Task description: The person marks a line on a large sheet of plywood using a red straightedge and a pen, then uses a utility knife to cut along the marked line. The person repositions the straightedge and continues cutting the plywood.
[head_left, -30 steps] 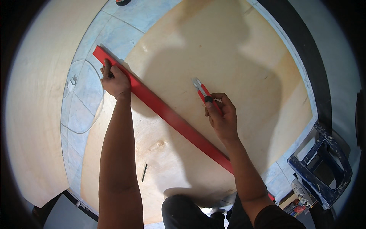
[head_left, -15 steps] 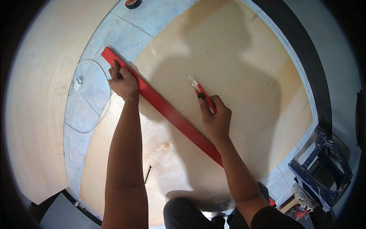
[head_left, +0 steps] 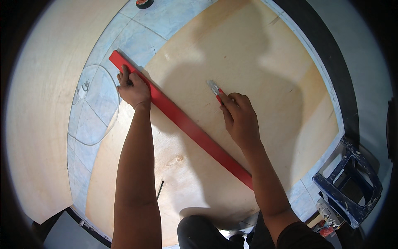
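Note:
A long red straightedge (head_left: 189, 130) lies diagonally across a pale wood sheet (head_left: 282, 58), reaching past its upper left edge over the tiles. My left hand (head_left: 133, 89) grips the straightedge near its upper end, with fingers curled at a dark part there. To the right, my right hand (head_left: 239, 118) is closed around a red and silver utility knife (head_left: 214, 88), blade end pointing up and left, above the sheet. A thin dark pencil (head_left: 161, 187) lies on the sheet beside my left forearm, partly hidden by it.
Another wood sheet (head_left: 33, 116) fills the far left. Pale blue tiles (head_left: 145, 31) carry a white cord (head_left: 99, 66) and a dark round object (head_left: 144, 4). A paint-spattered dark blue plastic stool (head_left: 350, 182) stands at lower right beside small items (head_left: 325, 228). My knees show at the bottom.
My right hand has turned the knife and changed its grip, fingers now covering more of the handle. My left hand and the straightedge shifted slightly right in view, then stayed put.

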Demonstrator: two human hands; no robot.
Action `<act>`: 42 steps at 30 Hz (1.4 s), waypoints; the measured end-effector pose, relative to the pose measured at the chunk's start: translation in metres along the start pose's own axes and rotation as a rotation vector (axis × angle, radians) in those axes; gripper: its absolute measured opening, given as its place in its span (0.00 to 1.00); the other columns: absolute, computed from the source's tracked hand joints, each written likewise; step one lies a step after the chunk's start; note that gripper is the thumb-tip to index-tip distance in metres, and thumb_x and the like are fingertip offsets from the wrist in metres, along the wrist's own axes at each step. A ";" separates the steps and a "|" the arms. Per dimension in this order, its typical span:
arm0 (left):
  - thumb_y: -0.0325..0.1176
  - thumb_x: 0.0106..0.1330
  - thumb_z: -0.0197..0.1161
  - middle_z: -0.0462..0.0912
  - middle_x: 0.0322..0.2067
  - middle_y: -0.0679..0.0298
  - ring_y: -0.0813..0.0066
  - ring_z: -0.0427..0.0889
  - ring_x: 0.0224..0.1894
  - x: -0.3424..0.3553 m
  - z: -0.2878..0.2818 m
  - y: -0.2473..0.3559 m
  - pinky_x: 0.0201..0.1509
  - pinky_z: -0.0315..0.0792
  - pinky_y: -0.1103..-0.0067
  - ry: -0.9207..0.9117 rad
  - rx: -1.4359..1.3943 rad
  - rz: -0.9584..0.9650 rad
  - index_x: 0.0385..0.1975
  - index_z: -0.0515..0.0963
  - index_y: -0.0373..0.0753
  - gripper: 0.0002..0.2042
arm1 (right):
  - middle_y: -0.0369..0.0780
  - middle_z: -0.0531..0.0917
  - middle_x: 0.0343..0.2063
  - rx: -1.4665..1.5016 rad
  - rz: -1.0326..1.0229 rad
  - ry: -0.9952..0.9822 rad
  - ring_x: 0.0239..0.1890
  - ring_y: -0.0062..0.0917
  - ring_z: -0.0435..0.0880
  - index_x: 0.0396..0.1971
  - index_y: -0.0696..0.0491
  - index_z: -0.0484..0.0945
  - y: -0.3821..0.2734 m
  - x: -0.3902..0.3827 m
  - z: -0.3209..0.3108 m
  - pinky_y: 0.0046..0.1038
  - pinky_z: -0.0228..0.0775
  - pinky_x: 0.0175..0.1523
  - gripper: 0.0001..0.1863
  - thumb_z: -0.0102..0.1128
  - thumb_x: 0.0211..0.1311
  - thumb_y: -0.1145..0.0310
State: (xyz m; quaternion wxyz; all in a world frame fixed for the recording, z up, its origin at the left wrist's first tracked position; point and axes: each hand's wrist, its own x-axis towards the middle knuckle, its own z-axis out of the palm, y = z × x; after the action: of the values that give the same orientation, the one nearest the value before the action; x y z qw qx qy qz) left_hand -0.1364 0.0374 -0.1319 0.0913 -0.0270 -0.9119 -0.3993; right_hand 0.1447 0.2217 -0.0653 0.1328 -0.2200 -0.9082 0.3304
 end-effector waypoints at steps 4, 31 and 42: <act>0.36 0.72 0.52 0.80 0.70 0.46 0.51 0.67 0.81 0.000 0.001 -0.003 0.88 0.38 0.53 0.069 -0.005 0.029 0.68 0.80 0.33 0.27 | 0.41 0.83 0.47 -0.028 0.010 -0.036 0.49 0.37 0.83 0.54 0.58 0.85 0.006 0.001 0.006 0.40 0.81 0.55 0.15 0.68 0.68 0.76; 0.37 0.70 0.55 0.86 0.42 0.53 0.60 0.86 0.40 -0.007 -0.002 0.018 0.50 0.79 0.68 0.113 0.026 0.051 0.64 0.83 0.33 0.26 | 0.41 0.83 0.47 0.043 -0.133 0.304 0.45 0.38 0.81 0.49 0.57 0.82 0.031 -0.013 0.043 0.42 0.75 0.51 0.12 0.70 0.67 0.74; 0.38 0.71 0.53 0.85 0.43 0.49 0.51 0.86 0.42 -0.001 -0.001 0.008 0.51 0.79 0.61 0.131 0.082 0.113 0.64 0.84 0.34 0.26 | 0.45 0.80 0.48 0.082 0.021 0.253 0.49 0.41 0.80 0.52 0.58 0.79 0.009 -0.006 0.031 0.44 0.74 0.54 0.15 0.70 0.68 0.72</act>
State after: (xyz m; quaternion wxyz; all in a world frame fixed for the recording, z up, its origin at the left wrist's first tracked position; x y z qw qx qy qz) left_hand -0.1343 0.0420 -0.1256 0.1743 -0.0483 -0.9165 -0.3569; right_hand 0.1408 0.2083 -0.0954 0.2517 -0.2635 -0.8676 0.3383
